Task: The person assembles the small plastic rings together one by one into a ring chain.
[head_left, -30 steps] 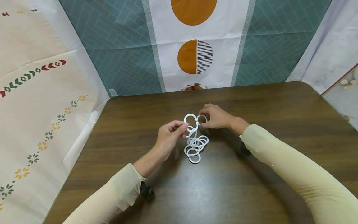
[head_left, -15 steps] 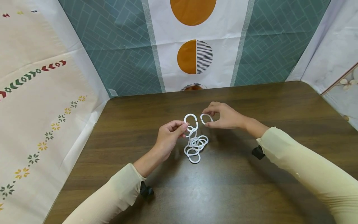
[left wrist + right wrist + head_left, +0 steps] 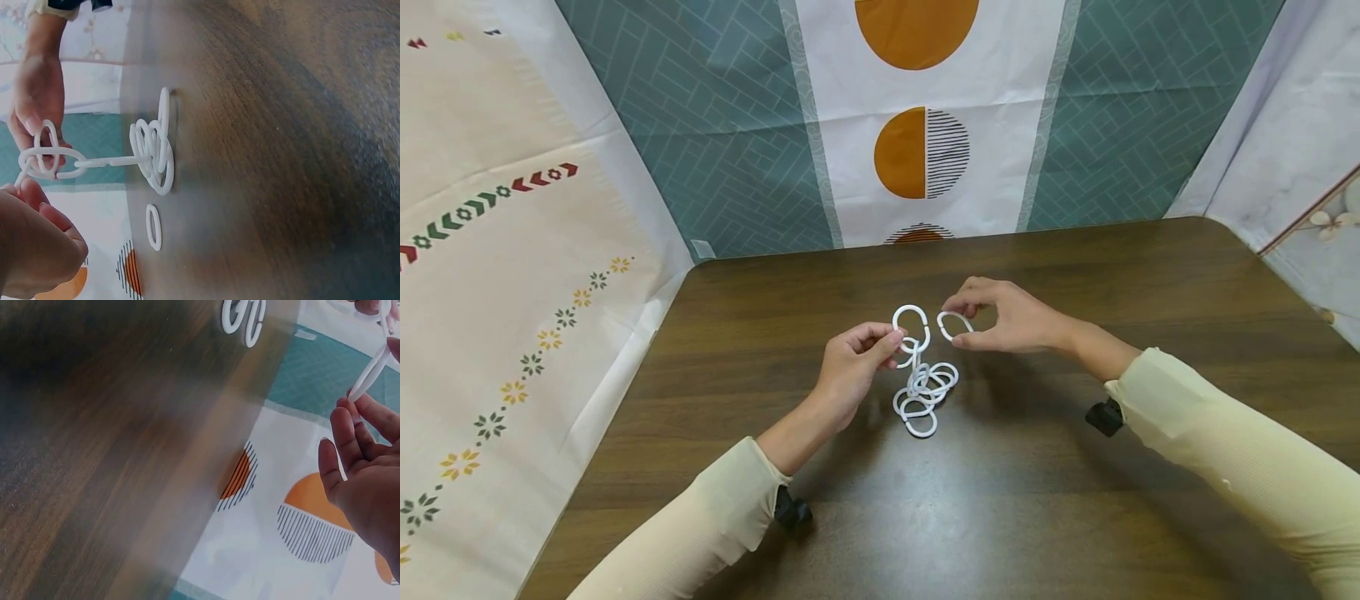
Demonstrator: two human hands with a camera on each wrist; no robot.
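My left hand point(image 3: 853, 367) pinches a white plastic ring point(image 3: 911, 306) between thumb and fingers. More rings hang linked from it down to a small pile of white rings point(image 3: 920, 423) on the table. To the right, my right hand point(image 3: 1011, 321) holds another white ring point(image 3: 942, 326) between thumb and fingertips, a small gap away from the left hand's ring in the head view. In the left wrist view the two held rings overlap, and a loose ring point(image 3: 157, 237) lies on the table beside the pile.
The brown wooden table point(image 3: 737, 333) extends around both hands. At its far edge hangs a teal and white cloth point(image 3: 1007, 167) with orange circles. A patterned cream cloth point(image 3: 550, 275) borders the left side, and a pale cloth point(image 3: 1270, 167) the right.
My right hand has moved right with its ring, opening a gap to the left hand's ring, then dipped slightly. The left hand has stayed in place, while the hanging links shifted a little.
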